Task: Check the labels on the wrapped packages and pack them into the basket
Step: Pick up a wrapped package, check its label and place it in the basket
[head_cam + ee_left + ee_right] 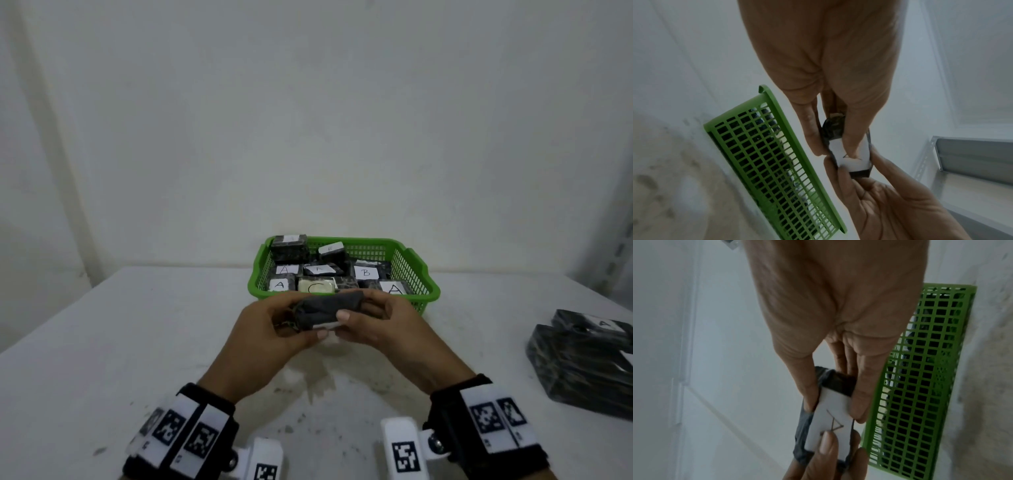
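Both hands hold one black wrapped package (325, 308) just above the table, in front of the green basket (409, 274). My left hand (305, 320) grips its left end and my right hand (358, 311) its right end, thumbs on the near face. That face carries a white label (830, 421) with a letter that looks like an A; in the head view the label shows only as a thin strip. The left wrist view shows the package's dark end (833, 128), with the basket wall (764, 162) beside it. Several labelled packages lie in the basket.
Two more black wrapped packages (582, 356) lie at the table's right edge, one showing an A label. The white table (137, 342) meets a plain wall behind the basket. A grey metal shelf frame (972, 155) stands off to the right.
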